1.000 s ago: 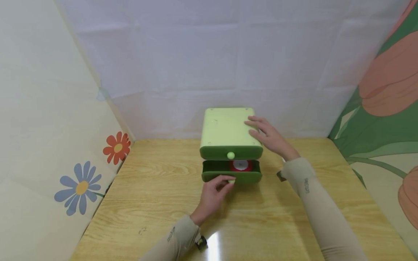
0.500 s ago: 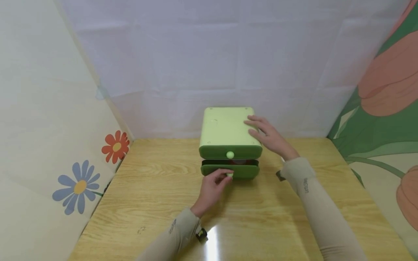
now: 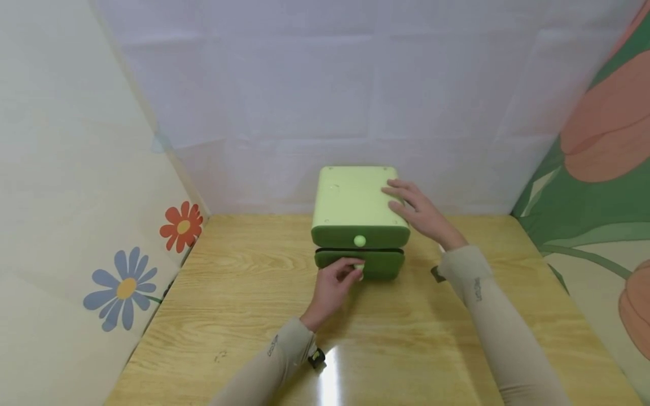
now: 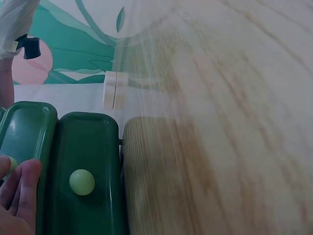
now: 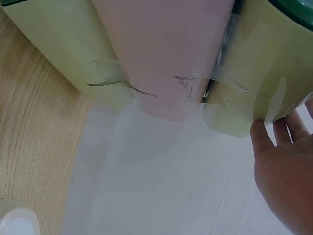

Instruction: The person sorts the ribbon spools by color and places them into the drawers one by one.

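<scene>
The left hand [image 3: 327, 290] pinches the knob [image 4: 12, 163] of the middle drawer [image 3: 381, 264], covering part of its front; the right hand [image 3: 422, 213], fingers loosely spread, rests on the cabinet [image 3: 347, 197], which stands on the table [image 3: 244, 293] before a white sheet [image 3: 284, 90]; a white round thing [image 5: 18, 224] sits near, mostly behind the right sleeve [image 3: 467, 276]

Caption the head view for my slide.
Left hand pinches a drawer knob while right hand rests on the cabinet.
</scene>
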`<state>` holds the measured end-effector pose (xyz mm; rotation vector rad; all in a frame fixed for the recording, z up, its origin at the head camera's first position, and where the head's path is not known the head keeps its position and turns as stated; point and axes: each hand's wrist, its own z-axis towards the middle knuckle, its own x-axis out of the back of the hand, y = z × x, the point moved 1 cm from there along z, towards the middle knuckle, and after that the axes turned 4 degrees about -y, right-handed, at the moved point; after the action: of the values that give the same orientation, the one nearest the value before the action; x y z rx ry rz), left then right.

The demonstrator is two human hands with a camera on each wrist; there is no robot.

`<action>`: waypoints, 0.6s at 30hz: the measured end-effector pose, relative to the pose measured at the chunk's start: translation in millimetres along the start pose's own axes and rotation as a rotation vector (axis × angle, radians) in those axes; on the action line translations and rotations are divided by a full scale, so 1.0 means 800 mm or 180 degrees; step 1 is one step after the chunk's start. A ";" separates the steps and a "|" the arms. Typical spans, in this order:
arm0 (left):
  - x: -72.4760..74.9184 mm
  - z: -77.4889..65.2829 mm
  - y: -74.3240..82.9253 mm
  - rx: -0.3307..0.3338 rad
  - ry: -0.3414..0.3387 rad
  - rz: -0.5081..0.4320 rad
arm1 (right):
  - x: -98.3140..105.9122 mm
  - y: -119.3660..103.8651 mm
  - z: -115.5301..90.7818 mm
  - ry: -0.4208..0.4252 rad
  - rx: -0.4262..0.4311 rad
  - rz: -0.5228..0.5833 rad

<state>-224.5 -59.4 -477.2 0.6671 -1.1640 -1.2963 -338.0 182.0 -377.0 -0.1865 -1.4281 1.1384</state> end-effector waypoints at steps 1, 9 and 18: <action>0.000 0.000 0.004 0.0004 0.0007 -0.0013 | 0.000 0.000 0.000 0.0002 -0.0002 0.0010; 0.001 0.006 -0.012 0.0015 -0.0009 -0.0063 | 0.000 -0.001 0.000 0.0000 -0.0027 0.0051; 0.004 0.011 -0.031 -0.0061 -0.0075 -0.0044 | 0.000 0.000 0.000 0.0006 -0.0032 0.0043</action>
<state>-242.5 -65.4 -495.7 0.6485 -1.1665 -1.3285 -338.1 182.0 -376.9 -0.2044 -1.4329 1.1419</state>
